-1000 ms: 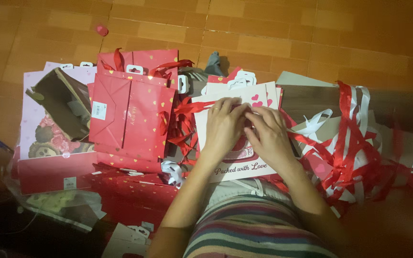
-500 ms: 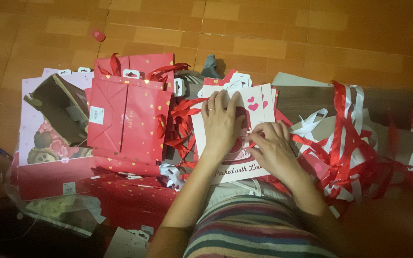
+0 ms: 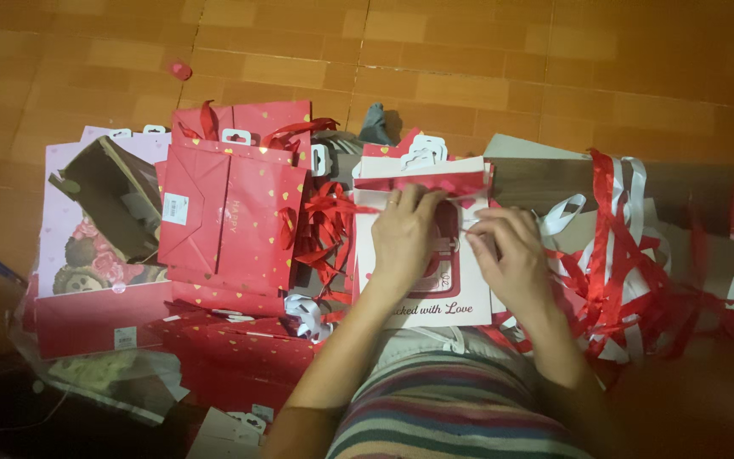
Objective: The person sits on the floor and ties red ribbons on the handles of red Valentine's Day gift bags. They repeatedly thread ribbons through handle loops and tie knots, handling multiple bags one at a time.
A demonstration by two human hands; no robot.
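1. The white bag lies flat on the floor just in front of the person's lap, its top edge pointing away, so both hands can work at that end
2. The left hand rests palm-down on the bag's middle, fingers reaching to the red bow at the top; its grip is flat and pressing, which seems to pin the bag down
3. The right hand sits just beside it, its grip narrow, pinching what looks like a thin ribbon end; what exactly it pinches I cannot tell
4. Left of the bag lean red bags, and beyond them a pink bag lies open
5. A ribbon pile lies to the right, within easy reach
6. The floor is orange-brown tile, dimly lit
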